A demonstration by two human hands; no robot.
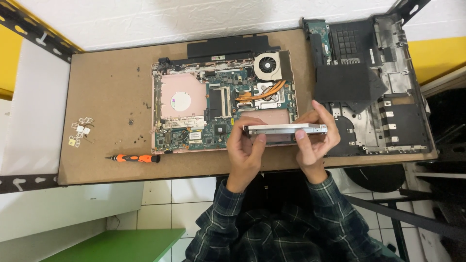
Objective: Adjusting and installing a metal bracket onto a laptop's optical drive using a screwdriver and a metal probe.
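An opened laptop base lies on a brown board, its circuit board, copper heat pipe and round fan exposed. Above its right front corner I hold a flat silver drive level, edge-on to me. My left hand grips the drive's left end, thumb on the near edge. My right hand grips the right end, fingers curled over the top. Both wrists wear dark plaid sleeves.
A removed black laptop cover lies at the board's right. An orange-handled screwdriver rests near the front edge, with several loose screws and small white parts to the left. A black battery bar sits behind the laptop.
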